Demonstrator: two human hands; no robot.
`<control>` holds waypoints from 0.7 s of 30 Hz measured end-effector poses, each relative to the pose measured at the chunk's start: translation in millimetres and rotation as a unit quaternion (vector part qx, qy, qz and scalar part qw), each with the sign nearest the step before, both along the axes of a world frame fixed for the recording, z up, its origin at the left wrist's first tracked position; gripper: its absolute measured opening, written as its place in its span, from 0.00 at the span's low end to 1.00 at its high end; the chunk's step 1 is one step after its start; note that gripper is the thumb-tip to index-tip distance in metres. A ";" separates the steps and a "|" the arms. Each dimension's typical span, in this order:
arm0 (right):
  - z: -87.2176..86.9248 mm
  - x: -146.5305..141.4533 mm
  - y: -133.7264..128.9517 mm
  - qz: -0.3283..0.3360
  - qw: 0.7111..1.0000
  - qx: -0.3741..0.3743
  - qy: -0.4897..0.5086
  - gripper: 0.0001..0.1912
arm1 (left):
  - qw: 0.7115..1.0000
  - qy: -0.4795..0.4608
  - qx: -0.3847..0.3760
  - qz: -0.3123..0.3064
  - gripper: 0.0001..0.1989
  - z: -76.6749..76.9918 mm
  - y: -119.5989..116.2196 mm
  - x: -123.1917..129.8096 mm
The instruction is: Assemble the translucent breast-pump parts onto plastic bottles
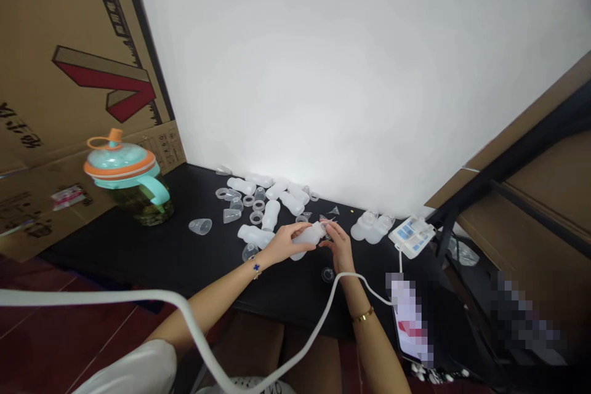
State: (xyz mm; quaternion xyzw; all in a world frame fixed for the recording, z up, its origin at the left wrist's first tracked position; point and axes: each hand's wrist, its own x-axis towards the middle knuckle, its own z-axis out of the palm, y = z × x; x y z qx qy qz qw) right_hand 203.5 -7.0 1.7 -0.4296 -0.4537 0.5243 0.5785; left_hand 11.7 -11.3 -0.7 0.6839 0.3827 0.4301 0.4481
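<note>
My left hand (280,246) is wrapped round a frosted white baby bottle (308,236), which lies tilted with its neck to the right. At that neck, the bent fingers of my right hand (340,247) pinch a small clear piece (325,225); its exact kind is too small to tell. Left of my hands lies another white bottle (256,236), with a clear dome-shaped cap (250,251) close to my left wrist. Beyond them are several more bottles (270,215), clear rings (257,217) and clear caps (231,215). A dark-looking round clear part (327,274) sits beside my right wrist.
A large teal and orange jug (133,181) stands at the left before a cardboard box (60,74). Several joined white bottles (372,226), a white power strip (412,236) and a phone (410,326) are at the right. A white cable (194,320) crosses the foreground.
</note>
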 end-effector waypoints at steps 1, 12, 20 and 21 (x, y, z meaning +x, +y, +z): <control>0.5 0.1 -0.4 0.005 1.000 0.000 0.005 0.19 | 1.000 -0.003 -0.002 0.000 0.33 0.0 0.2 -0.1; 1.2 -0.1 -1.0 0.005 1.000 0.005 0.008 0.16 | 1.000 0.009 -0.004 0.001 0.34 -0.3 -0.2 0.4; -0.1 -0.9 0.1 -0.010 1.000 0.007 -0.014 0.17 | 1.000 0.013 0.008 0.003 0.33 -1.9 0.0 0.4; -0.7 -0.9 0.4 -0.012 1.000 0.008 -0.015 0.17 | 1.000 0.013 0.008 0.002 0.33 -2.1 0.0 0.5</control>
